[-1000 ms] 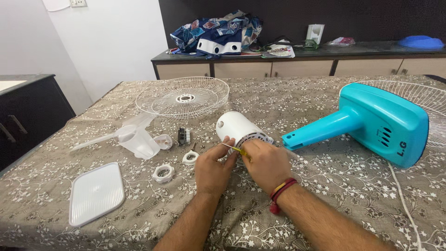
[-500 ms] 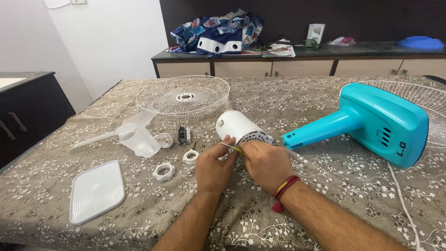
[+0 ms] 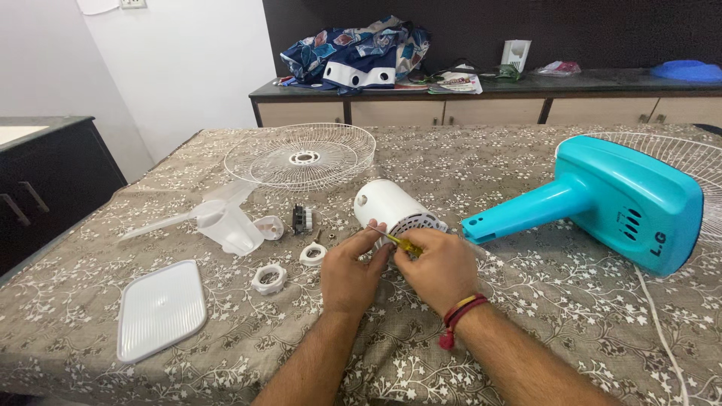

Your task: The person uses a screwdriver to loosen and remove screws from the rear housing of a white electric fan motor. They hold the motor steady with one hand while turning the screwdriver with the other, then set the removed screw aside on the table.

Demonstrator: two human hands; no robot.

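A white cylindrical fan motor housing (image 3: 385,204) lies on its side on the patterned tablecloth (image 3: 526,180). My left hand (image 3: 352,269) rests against its vented end, fingers curled by the rim. My right hand (image 3: 436,265) grips a small yellow-handled screwdriver (image 3: 402,242), its tip pointing left toward the housing's end. A red and yellow thread band circles my right wrist.
A turquoise fan body (image 3: 617,197) with a rear wire grille (image 3: 696,162) and cord lies at right. A front wire grille (image 3: 301,156), a clear fan blade (image 3: 218,219), two white ring nuts (image 3: 269,278), a small black part (image 3: 301,219) and a white flat cover (image 3: 162,308) lie left. A sideboard stands behind.
Both hands stay at the housing's end. The screwdriver has shifted only slightly between my fingers.
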